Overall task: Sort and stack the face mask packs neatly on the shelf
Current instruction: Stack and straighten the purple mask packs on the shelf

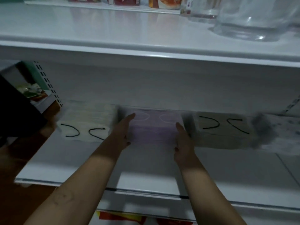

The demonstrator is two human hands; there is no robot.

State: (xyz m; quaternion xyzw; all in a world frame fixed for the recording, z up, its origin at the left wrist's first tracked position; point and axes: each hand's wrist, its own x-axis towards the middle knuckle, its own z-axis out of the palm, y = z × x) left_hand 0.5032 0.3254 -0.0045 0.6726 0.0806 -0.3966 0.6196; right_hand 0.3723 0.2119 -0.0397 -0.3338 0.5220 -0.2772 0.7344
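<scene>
Purple mask pack flat on shelf, between white pack and beige pack | left hand: fingers straight, together, against its left edge | right hand: same, right edge

Shop: white gondola shelves, slotted uprights, pkgd goods.

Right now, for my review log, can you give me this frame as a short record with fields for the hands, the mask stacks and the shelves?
left hand: fingers straight, along the left side of the purple mask stack
right hand: fingers straight, along that stack's right side
white mask stack: left of the purple one, black ear loops
beige mask stack: right of it, black ear loops, blurred
shelf: white, holds all three stacks
upper shelf: clear jars at right
</scene>
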